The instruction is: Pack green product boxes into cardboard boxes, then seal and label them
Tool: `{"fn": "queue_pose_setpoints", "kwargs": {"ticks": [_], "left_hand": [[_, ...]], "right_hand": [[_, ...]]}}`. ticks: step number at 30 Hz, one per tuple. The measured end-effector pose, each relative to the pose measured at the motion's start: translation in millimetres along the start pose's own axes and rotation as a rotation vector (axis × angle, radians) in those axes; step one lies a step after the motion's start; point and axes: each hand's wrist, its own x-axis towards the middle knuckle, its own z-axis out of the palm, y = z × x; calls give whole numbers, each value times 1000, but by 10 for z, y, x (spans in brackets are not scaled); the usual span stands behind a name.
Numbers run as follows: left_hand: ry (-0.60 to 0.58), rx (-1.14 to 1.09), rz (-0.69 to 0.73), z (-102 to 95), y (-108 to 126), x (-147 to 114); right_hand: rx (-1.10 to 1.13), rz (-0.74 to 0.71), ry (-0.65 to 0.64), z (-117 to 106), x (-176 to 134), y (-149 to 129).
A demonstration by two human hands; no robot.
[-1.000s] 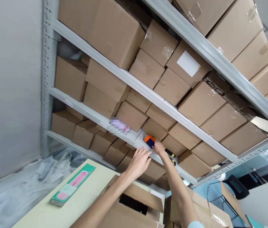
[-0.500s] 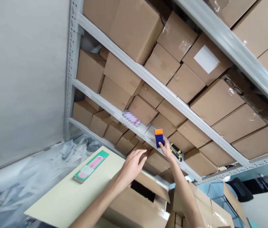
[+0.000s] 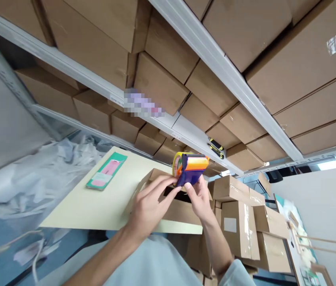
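A blue and orange tape dispenser (image 3: 190,176) with a roll of yellow-edged tape (image 3: 177,163) is held up in front of me. My right hand (image 3: 199,197) grips its lower right side, thumb on the blue face. At its lower left corner, the fingers and thumb of my left hand (image 3: 153,200) close on the dispenser. Below and behind both hands lies a cardboard box (image 3: 176,212) with a dark opening, on a pale table (image 3: 120,206). A green and pink flat package (image 3: 107,171) rests on the table to the left.
Metal shelving (image 3: 215,51) packed with cardboard boxes rises ahead. Two yellow and black utility knives (image 3: 215,147) lie on one shelf. Stacked cartons (image 3: 239,230) stand at the right, and crumpled white plastic sheeting (image 3: 51,171) covers the floor at the left.
The tape dispenser has come off the shelf toward me in my right hand and turned, showing its tape roll. My left hand has joined it. The view has shifted closer and lower.
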Motion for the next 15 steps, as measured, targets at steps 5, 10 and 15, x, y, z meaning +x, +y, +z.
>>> {"fn": "queue_pose_setpoints", "kwargs": {"ticks": [5,10,15], "left_hand": [[-66,-26,44,-172,-28,-116],[-103,-30,30,-474,-150,-169],[-47,-9,-120,-970,-135,31]], "right_hand": [[-7,70,-138,50,-78,20],[-90,41,-209,238,-66,31],[-347,-54,-289,205,-75,-107]]}}
